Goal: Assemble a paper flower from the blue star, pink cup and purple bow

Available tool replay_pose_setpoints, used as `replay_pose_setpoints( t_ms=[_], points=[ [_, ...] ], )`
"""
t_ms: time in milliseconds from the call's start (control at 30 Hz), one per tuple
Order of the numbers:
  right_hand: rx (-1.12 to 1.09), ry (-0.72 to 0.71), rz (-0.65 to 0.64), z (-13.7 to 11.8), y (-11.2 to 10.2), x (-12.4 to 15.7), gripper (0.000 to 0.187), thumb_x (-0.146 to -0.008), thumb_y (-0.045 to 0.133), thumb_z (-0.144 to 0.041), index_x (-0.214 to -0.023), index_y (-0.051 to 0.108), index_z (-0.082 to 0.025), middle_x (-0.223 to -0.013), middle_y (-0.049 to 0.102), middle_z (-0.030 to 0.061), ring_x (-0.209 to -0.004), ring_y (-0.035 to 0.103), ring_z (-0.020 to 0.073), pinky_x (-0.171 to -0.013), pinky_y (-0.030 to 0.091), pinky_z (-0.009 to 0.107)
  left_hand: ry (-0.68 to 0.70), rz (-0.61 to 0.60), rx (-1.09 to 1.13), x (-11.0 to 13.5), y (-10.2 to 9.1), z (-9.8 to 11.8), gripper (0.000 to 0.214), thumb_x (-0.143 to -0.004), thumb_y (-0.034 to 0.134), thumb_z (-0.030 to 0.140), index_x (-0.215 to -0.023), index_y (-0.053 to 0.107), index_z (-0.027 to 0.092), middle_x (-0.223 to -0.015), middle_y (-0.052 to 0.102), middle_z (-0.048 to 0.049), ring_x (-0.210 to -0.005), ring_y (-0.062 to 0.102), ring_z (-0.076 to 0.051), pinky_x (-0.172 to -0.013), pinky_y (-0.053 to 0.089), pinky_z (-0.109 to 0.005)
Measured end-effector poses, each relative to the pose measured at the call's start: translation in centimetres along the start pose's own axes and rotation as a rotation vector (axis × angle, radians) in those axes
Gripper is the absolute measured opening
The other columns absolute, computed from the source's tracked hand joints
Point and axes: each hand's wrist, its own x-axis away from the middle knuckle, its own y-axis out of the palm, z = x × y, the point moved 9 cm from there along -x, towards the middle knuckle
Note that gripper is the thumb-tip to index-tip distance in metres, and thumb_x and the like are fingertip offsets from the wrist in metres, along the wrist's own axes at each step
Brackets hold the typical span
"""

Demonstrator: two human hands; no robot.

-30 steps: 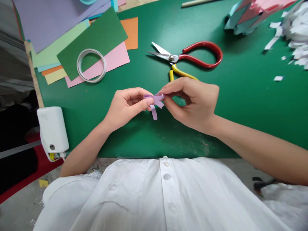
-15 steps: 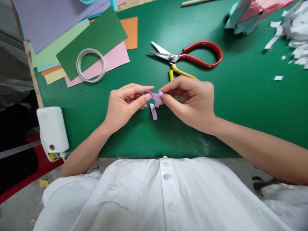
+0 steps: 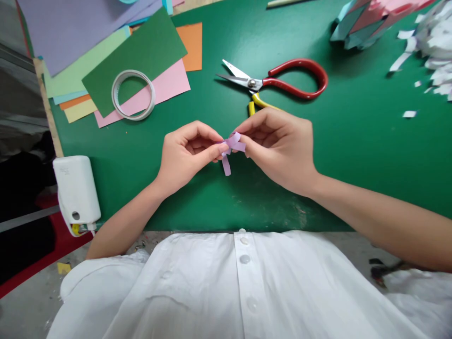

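Observation:
A small bow of purple paper strip (image 3: 233, 140) is held between both hands above the green table (image 3: 197, 207). My left hand (image 3: 189, 149) pinches its left side between thumb and fingertips. From the right, my right hand (image 3: 282, 146) grips the looped part with thumb and forefinger. One strip end hangs down below the fingers, and another points right beside my right thumb. Just beyond my right hand lie scissors (image 3: 252, 84) with open blades, one handle red and the other yellow; the hand partly covers the yellow one.
Coloured paper sheets (image 3: 141, 52) lie at the far left with a tape roll (image 3: 116, 96) on top. A white power bank (image 3: 76, 188) sits at the left edge. Pink and blue folded paper (image 3: 363, 28) and white paper scraps (image 3: 438, 52) are at the far right.
My left fingers have bent and shifted slightly right, closing on the purple strip. Its loop has turned, and one end now points right.

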Motion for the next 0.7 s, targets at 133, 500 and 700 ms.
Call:
replay_pose_setpoints(
  t_ms=[133,500,700],
  points=[
    [-0.012,0.047,-0.012,0.3,0.2,-0.1,0.011,-0.082,0.077,-0.019,-0.075,0.068,-0.02,-0.072,0.073,-0.0018,-0.061,0.068,0.0106,-0.059,0.061,0.023,0.011,0.016,-0.021,0.0,-0.1,0.2,0.02,-0.075,0.084,0.034,-0.079,0.071,0.019,-0.074,0.073,0.0017,-0.061,0.071,-0.01,-0.059,0.061,-0.022],
    [0.01,0.051,-0.034,0.5,0.4,0.1,0.007,-0.084,0.074,-0.016,-0.077,0.074,-0.019,-0.07,0.073,-0.0016,-0.06,0.067,0.0095,-0.052,0.057,0.019,-0.058,-0.004,0.012,0.0,0.0,-1.0,0.017,-0.076,0.083,0.032,-0.083,0.075,0.019,-0.077,0.075,0.0004,-0.063,0.072,-0.012,-0.06,0.063,-0.024],
    [-0.016,0.069,-0.038,0.9,0.6,0.2,0.006,-0.085,0.074,-0.021,-0.08,0.071,-0.02,-0.074,0.073,-0.0008,-0.063,0.068,0.0103,-0.057,0.059,0.022,-0.143,-0.021,0.024,0.0,0.2,-1.6,0.017,-0.075,0.083,0.03,-0.08,0.075,0.017,-0.075,0.075,-0.0006,-0.065,0.073,-0.012,-0.06,0.063,-0.024]
  ],
)
